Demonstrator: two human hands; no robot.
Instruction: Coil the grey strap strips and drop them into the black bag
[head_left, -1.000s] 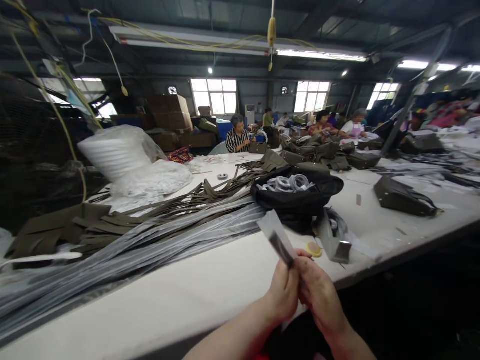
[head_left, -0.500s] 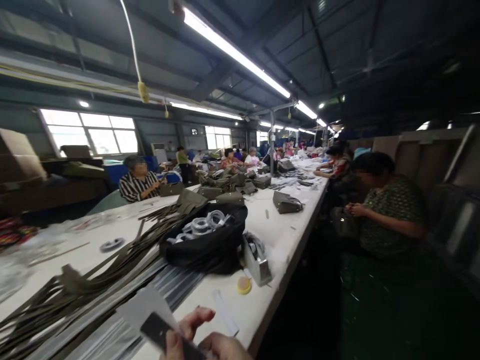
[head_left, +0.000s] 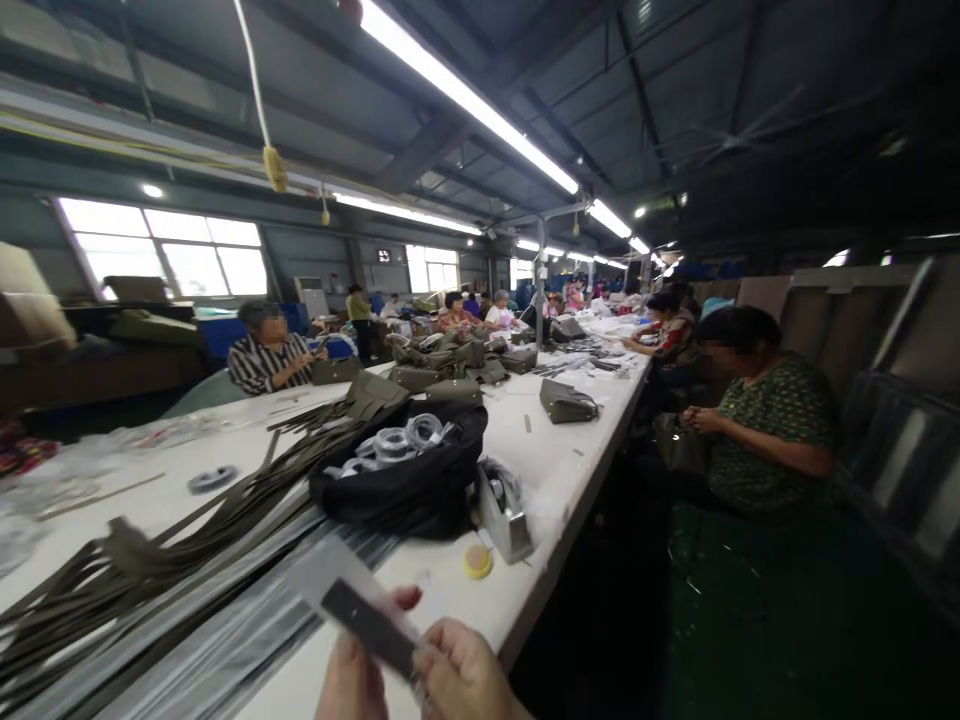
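Above the counter, my left hand grips the dark strip against a translucent sheet; my right hand, risen into fuller view, now pinches the strip's near end.

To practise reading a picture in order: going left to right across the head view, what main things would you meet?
Grey-white roll → left hand → right hand → olive handbag → seated person in patterned top.
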